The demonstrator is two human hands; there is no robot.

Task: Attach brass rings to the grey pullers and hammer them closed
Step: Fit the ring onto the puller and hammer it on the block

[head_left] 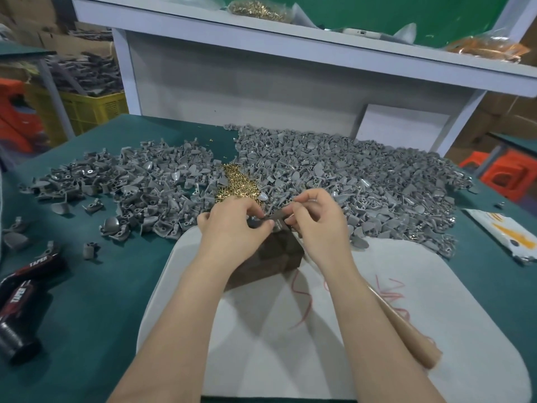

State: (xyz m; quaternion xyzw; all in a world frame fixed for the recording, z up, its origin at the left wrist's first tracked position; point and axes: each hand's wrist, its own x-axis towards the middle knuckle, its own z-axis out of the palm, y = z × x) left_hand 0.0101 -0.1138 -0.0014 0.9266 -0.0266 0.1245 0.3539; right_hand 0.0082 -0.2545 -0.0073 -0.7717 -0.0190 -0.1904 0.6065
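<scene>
Pinching apparently one grey puller, left hand, right hand, both curled

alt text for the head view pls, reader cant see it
A person's left hand and right hand pinch a grey puller above a dark block on a white mat. Behind them, a heap of brass rings lies between two large piles of grey pullers on a green table.

Head-worn wide-angle view, facing forward and down, close over green table
</scene>
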